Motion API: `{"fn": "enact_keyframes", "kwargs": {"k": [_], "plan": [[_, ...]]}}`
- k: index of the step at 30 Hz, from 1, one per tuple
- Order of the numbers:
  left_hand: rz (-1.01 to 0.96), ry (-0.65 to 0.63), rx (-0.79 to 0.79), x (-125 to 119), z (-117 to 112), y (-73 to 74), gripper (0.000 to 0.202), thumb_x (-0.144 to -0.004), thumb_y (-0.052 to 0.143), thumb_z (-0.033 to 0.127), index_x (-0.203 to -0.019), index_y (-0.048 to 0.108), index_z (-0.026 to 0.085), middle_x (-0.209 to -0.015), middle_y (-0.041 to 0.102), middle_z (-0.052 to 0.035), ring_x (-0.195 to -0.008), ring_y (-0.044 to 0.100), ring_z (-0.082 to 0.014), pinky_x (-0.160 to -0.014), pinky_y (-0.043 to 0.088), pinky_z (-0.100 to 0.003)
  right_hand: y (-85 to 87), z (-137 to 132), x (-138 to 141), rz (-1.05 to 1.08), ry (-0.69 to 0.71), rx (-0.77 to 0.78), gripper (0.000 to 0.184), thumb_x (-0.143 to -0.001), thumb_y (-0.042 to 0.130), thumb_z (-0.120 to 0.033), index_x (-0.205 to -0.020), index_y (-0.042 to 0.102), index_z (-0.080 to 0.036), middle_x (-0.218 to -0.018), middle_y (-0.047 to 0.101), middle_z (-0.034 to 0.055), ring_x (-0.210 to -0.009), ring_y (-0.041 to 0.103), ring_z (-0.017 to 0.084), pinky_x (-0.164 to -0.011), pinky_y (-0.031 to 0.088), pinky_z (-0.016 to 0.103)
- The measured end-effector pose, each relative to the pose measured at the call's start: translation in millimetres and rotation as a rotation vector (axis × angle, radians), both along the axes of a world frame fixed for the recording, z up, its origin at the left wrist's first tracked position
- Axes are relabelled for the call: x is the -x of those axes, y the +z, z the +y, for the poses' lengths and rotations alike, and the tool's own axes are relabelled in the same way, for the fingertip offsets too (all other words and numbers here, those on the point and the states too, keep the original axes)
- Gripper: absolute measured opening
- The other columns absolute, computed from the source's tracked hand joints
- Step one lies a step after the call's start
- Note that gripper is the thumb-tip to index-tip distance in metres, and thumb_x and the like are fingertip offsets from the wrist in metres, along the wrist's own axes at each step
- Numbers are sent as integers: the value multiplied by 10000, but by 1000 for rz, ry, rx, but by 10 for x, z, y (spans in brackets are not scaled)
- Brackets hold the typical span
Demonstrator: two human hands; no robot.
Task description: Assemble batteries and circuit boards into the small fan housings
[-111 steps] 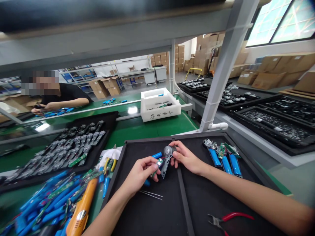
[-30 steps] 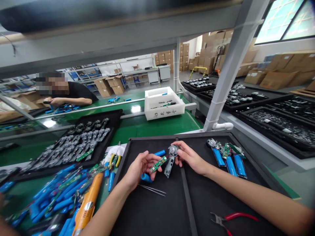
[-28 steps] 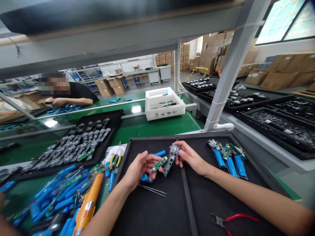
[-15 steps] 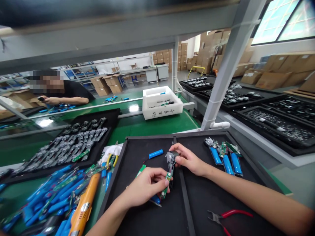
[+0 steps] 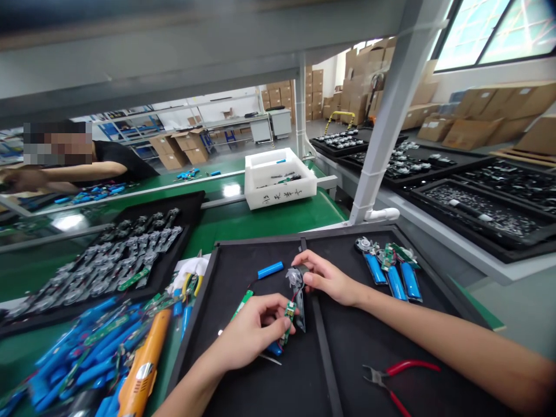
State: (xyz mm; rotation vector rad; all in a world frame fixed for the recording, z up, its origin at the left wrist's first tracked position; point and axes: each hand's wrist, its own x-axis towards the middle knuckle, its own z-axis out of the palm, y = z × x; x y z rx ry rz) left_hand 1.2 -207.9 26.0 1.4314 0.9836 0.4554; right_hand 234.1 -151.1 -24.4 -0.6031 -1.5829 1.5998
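My left hand (image 5: 256, 330) pinches a small green circuit board (image 5: 289, 315) against a grey metal bracket (image 5: 299, 307). My right hand (image 5: 325, 280) grips the bracket's round silver motor head (image 5: 294, 279). Wires link the board to a blue cylindrical cell (image 5: 274, 347), partly hidden under my left hand. A second blue cell (image 5: 270, 270) lies on the black mat (image 5: 260, 249) above my hands, and a green strip board (image 5: 243, 304) sits by my left fingers. Tweezers (image 5: 270, 359) poke out below that hand.
Red-handled pliers (image 5: 393, 370) lie at the mat's near right. Several finished blue-cell units (image 5: 388, 269) sit at its far right. To the left are a heap of blue cells (image 5: 87, 353), an orange tool (image 5: 141, 365) and a tray of grey parts (image 5: 113, 255). A co-worker's arm (image 5: 82, 169) reaches beyond.
My left hand has moved down and right, bringing the green board onto the bracket. The bracket now stands more upright, and the view has shifted slightly left.
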Motion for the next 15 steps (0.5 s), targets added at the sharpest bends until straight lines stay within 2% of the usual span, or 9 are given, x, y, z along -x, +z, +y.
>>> {"fn": "enact_keyframes", "kwargs": {"k": [7,15], "plan": [[-14,2,-10,-2,18,-4,236,-885,692,357,-901,627,130,-838,701,-75,-723,590,-136,-665,467,-248,12,-3,-4,-11,21,1,435,-950,663,-507,-1218,519,-195,-937,560,5,-749,532,114,-698,450,246],[-33,21,-12,-29,19,9,245,-860,710,367,-853,626,136,-797,688,-64,-717,585,-138,-665,448,-246,-2,-4,-6,-30,29,-18,443,-960,639,-520,-1240,518,-199,-932,554,6,-759,525,127,-703,437,254]]}}
